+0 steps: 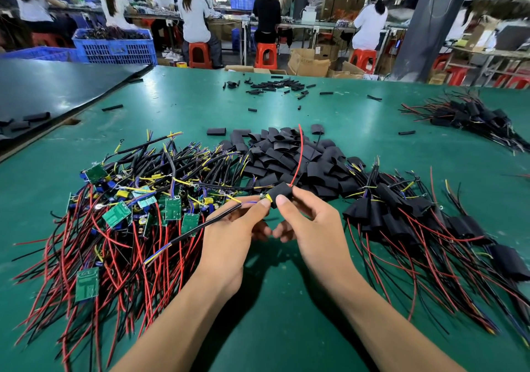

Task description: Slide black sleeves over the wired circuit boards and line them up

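Note:
Above the green table (272, 314), my left hand (229, 234) pinches the exposed end of a wired circuit board (265, 197), whose black cable runs down to the left. My right hand (312, 225) pinches a black sleeve (282, 193) that covers most of that board; a red wire (299, 153) sticks up out of the sleeve. A heap of bare green boards with red and black wires (120, 214) lies to the left. Loose black sleeves (286, 156) are piled behind my hands. Sleeved boards (407, 214) lie in a row on the right.
Another bundle of sleeved boards (470, 116) lies at the far right. Small black tube pieces (275, 85) are scattered at the table's far side. A black panel (57, 90) lies at the left. Beyond the table, people sit on red stools at benches.

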A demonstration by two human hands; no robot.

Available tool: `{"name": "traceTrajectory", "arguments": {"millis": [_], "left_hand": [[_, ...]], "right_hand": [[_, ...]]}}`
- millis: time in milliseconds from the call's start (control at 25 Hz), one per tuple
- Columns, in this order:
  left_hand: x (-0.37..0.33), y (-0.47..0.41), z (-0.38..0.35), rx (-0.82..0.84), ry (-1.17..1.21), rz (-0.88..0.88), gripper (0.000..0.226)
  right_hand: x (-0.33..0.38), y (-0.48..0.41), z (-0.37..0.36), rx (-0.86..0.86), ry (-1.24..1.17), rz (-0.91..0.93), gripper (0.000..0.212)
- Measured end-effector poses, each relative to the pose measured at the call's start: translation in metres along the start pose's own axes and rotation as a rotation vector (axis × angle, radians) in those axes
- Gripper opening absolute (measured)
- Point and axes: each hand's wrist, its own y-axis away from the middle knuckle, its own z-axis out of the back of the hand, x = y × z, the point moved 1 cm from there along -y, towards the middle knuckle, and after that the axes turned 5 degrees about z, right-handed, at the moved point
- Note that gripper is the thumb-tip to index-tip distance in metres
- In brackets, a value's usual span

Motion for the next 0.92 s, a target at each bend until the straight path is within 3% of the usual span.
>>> {"name": "traceTrajectory", "arguments": {"millis": [120, 280, 520, 680, 800, 920], "left_hand": [[0.0, 0.001, -0.001, 0.002, -0.003, -0.015, 0.02], [0.001, 0.002, -0.001, 0.021, 0.034, -0.004, 0.01], [-0.001, -0.006, 0.005, 0.013, 0.129, 0.057, 0.016], [0.0, -0.007, 0.005, 0.095, 0.151, 0.1, 0.012], [0.0, -0.006, 0.003, 0.113, 0.201, 0.111, 0.023], [0.0, -0.004, 0.001, 0.135, 0.2, 0.085, 0.012]], "right_hand": [[0.003, 0.0, 0.005, -0.079, 0.021, 0.043, 0.02], [0.001, -0.004, 0.009, -0.083, 0.013, 0.01, 0.013], [0.002, -0.003, 0.008, -0.017, -0.032, -0.023, 0.007], [0.005, -0.003, 0.005, 0.001, -0.106, -0.061, 0.005], [0.01, -0.004, 0.007, 0.02, -0.185, -0.124, 0.008], [0.015, -0.006, 0.01, 0.056, -0.272, -0.195, 0.007]]}}
